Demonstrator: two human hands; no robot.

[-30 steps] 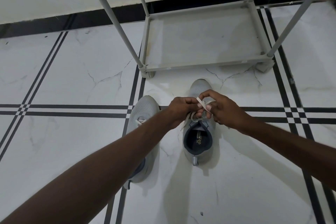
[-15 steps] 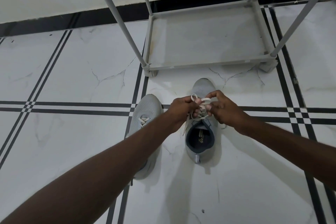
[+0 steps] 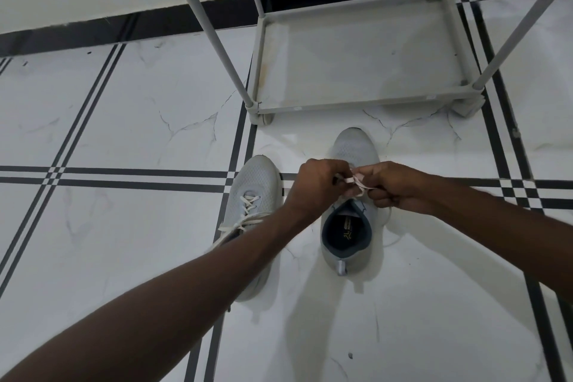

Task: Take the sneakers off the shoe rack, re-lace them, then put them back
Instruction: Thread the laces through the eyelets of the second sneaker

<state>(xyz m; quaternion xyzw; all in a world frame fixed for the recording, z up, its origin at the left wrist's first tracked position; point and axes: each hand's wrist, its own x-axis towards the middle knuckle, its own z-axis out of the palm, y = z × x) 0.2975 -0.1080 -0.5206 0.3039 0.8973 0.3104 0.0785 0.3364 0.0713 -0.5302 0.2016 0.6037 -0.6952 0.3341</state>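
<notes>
Two light grey sneakers stand on the floor in front of the shoe rack point(image 3: 356, 104), toes toward it. The right sneaker point(image 3: 353, 146) has a dark opening facing me. Over its tongue my left hand point(image 3: 316, 186) and my right hand point(image 3: 393, 184) each pinch a part of its white lace point(image 3: 356, 180), with the hands nearly touching. The left sneaker point(image 3: 255, 183) lies beside it with its white laces threaded and loose ends trailing; my left forearm covers its heel half.
The grey rack's bottom shelf is bare, and its slanted poles point(image 3: 210, 31) rise toward me on both sides. White marble tiles with black stripes cover the floor point(image 3: 124, 226). A wall with a black skirting point(image 3: 93, 31) runs behind the rack.
Both hands have dropped a little toward the shoe's opening and pulled the lace tighter between them. The loop held up earlier is now a short strand between the fingers.
</notes>
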